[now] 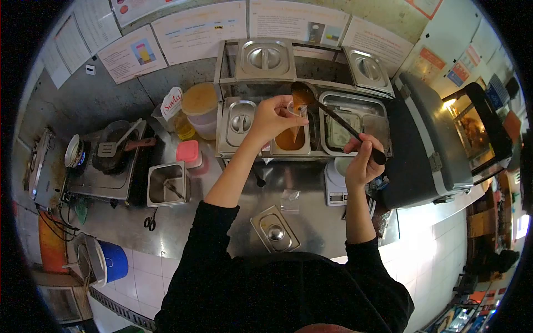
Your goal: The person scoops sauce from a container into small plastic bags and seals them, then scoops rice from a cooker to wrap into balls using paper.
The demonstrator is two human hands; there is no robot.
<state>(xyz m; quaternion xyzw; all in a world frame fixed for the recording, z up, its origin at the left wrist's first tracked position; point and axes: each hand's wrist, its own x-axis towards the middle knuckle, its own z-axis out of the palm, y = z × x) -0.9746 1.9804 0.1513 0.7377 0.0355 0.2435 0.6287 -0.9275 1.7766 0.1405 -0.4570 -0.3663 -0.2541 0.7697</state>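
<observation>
My left hand [272,119] pinches a small clear plastic cup [297,109] above a steel container of orange-brown sauce [290,141]. In my right hand [362,161] is the dark handle of a ladle [304,93], whose bowl is tilted over the cup. Sauce runs from the ladle at the cup, and some hangs in a streak below it. How full the cup is cannot be made out. A steel lid [275,231] lies on the counter below the containers.
Left on the counter are a steel container [167,186], scissors [150,221], a pink-lidded tub [189,152] and a stove [105,180] with a pan. A scale [336,191] stands near my right hand, beside a large dark appliance [427,139].
</observation>
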